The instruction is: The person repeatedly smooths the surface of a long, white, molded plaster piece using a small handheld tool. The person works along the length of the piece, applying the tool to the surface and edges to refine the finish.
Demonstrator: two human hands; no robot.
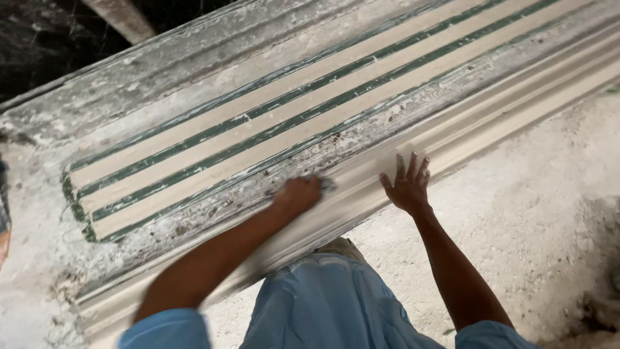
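Note:
A long green mould [194, 169] lies across the view, its parallel channels filled with pale strips of plaster [271, 123]. A long white plaster moulding [491, 119] runs along its near edge. My left hand [298, 194] is blurred and closed on a small grey scrap, perhaps a rag or scraper, pressed against the mould's crusted near edge. My right hand [408, 184] rests flat with fingers spread on the white moulding. My blue clothing [329, 304] fills the bottom.
Dusty white ground [542, 207] spreads to the right and below. A pale beam [123, 18] crosses dark ground at the top left. Plaster crust covers the mould's far rim [161, 71].

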